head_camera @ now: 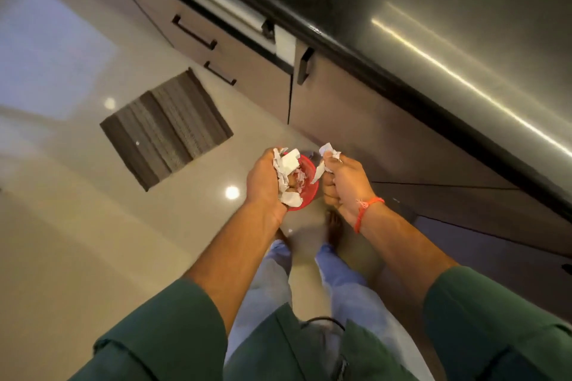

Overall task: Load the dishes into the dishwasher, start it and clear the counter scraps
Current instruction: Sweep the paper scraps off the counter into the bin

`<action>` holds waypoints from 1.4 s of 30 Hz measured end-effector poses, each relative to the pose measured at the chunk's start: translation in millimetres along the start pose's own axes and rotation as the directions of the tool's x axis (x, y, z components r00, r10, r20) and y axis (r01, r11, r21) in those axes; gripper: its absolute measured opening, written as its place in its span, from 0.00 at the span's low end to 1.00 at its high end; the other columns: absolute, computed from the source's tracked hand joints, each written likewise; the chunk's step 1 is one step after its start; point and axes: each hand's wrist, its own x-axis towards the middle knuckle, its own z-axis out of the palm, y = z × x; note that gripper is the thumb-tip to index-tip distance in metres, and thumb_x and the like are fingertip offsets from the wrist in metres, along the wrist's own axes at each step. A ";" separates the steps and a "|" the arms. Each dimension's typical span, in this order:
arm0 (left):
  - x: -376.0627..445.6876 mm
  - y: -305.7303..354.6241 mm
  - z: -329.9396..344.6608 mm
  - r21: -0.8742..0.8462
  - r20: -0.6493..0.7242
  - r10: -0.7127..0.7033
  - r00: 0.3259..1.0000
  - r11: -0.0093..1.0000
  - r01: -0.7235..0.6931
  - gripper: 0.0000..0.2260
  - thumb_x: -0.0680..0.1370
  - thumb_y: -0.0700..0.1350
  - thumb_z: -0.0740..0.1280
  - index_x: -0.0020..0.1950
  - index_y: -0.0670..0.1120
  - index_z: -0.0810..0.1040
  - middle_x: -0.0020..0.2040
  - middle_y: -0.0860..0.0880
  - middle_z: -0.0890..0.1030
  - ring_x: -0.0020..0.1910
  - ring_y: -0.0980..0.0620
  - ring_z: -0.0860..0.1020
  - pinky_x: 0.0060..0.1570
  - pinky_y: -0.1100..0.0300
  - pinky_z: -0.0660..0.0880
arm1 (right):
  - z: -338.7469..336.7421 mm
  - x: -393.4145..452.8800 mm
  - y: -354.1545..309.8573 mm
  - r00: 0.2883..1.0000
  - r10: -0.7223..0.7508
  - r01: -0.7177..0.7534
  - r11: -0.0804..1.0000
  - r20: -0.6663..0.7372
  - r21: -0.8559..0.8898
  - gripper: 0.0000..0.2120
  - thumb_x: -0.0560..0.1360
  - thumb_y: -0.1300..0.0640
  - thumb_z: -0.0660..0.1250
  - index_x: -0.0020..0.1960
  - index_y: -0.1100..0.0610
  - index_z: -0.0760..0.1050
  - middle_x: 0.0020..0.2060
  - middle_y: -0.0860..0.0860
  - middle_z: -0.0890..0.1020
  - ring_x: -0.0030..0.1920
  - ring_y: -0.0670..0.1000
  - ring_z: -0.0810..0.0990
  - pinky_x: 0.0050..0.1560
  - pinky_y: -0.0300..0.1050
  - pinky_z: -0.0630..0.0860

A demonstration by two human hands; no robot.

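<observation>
Both arms out fwd, green sleeves pushed to mid-forearm. Left hand [266, 179] curled round paper scraps [289, 164]. Right hand [343, 185] fisted on more scraps [328, 153], orange thread at wrist. Hands near, apart.

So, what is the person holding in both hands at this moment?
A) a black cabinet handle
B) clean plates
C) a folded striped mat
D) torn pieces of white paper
D: the left hand and the right hand each grip crumpled white paper scraps, held above a small red container on the floor.
</observation>
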 end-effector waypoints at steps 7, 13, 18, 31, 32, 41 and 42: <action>97.0 -36.4 -46.0 -0.109 -0.133 0.003 0.991 0.994 -0.018 0.11 0.73 0.50 0.71 0.46 0.42 0.84 0.42 0.42 0.85 0.40 0.43 0.84 0.46 0.52 0.82 | 12.1 92.0 48.5 0.989 0.135 -0.100 0.901 0.054 -0.423 0.14 0.84 0.53 0.61 0.40 0.52 0.71 0.23 0.46 0.64 0.19 0.43 0.59 0.19 0.36 0.54; 175.5 -68.5 -64.1 -0.186 -0.261 -0.043 0.964 0.982 -0.007 0.14 0.81 0.53 0.65 0.48 0.44 0.85 0.48 0.44 0.87 0.48 0.41 0.84 0.54 0.45 0.81 | 6.7 169.8 94.6 0.992 0.119 -0.065 0.768 0.043 -0.637 0.14 0.84 0.56 0.61 0.40 0.51 0.72 0.18 0.40 0.70 0.17 0.37 0.68 0.18 0.30 0.63; 247.4 -86.6 -78.6 -0.200 -0.306 -0.075 0.949 0.980 0.013 0.15 0.84 0.47 0.61 0.44 0.45 0.84 0.35 0.49 0.86 0.37 0.50 0.84 0.50 0.52 0.81 | 0.5 238.5 132.6 0.986 0.155 -0.157 0.739 -0.061 -0.655 0.14 0.84 0.55 0.60 0.40 0.55 0.72 0.21 0.45 0.67 0.16 0.40 0.61 0.16 0.33 0.57; 455.1 -194.5 -168.3 -0.173 -0.403 -0.184 0.896 0.977 0.123 0.36 0.73 0.72 0.60 0.74 0.51 0.69 0.69 0.45 0.75 0.61 0.45 0.74 0.63 0.42 0.72 | 10.7 352.7 202.5 0.929 0.370 -0.308 0.748 -0.014 -0.588 0.20 0.83 0.40 0.58 0.70 0.48 0.72 0.61 0.51 0.80 0.47 0.50 0.81 0.45 0.47 0.77; 418.6 -171.8 -142.5 -0.136 -0.315 -0.198 0.928 0.977 0.162 0.33 0.77 0.70 0.58 0.75 0.51 0.70 0.72 0.45 0.75 0.64 0.44 0.75 0.66 0.41 0.70 | 12.7 354.6 203.6 0.924 0.380 -0.334 0.747 -0.043 -0.574 0.27 0.81 0.37 0.58 0.76 0.47 0.65 0.69 0.51 0.74 0.60 0.54 0.79 0.57 0.53 0.76; 316.5 -121.9 -111.9 -0.262 -0.214 -0.243 0.946 0.947 0.184 0.36 0.79 0.69 0.61 0.79 0.46 0.66 0.75 0.45 0.72 0.73 0.45 0.71 0.68 0.48 0.69 | 39.9 286.9 171.3 0.972 0.227 -0.221 0.788 -0.063 -0.575 0.24 0.85 0.43 0.52 0.80 0.47 0.57 0.75 0.53 0.68 0.70 0.56 0.71 0.66 0.54 0.67; 301.2 -116.4 -109.1 -0.248 -0.199 -0.218 0.955 0.954 0.166 0.34 0.79 0.68 0.60 0.78 0.46 0.68 0.73 0.46 0.74 0.71 0.46 0.73 0.68 0.49 0.69 | 42.7 274.7 166.3 0.978 0.202 -0.199 0.800 -0.057 -0.566 0.24 0.86 0.45 0.51 0.80 0.50 0.57 0.75 0.54 0.69 0.70 0.57 0.71 0.63 0.51 0.68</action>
